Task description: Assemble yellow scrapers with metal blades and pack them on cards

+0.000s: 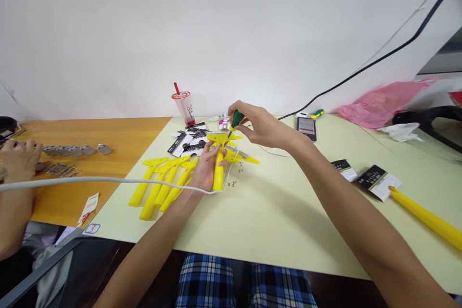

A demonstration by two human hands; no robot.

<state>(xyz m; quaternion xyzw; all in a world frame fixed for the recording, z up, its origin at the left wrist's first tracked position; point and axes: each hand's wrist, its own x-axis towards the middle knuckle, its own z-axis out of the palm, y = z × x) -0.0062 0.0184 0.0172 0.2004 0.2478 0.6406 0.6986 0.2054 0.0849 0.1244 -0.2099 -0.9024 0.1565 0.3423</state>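
My left hand (206, 169) is wrapped around a yellow T-shaped scraper (218, 173), its wide head pointing away from me. My right hand (262, 126) grips a green-handled screwdriver (237, 118) from above, its shaft slanting down to the scraper's head. Whether the tip sits in a screw is too small to tell. Several more yellow scraper handles (153, 192) lie to the left of my left hand. Just right of the held scraper, small screws (233, 184) are scattered on the pale table. Beyond it rest black-and-white cards (180, 143).
A plastic cup (185, 108) with a red straw stands at the back. A phone (306, 128), a pink bag (382, 103) and a long yellow handle (426, 216) lie to the right. A white cable (108, 180) crosses in front. At left, another person's hand (19, 156) is near metal parts (72, 150).
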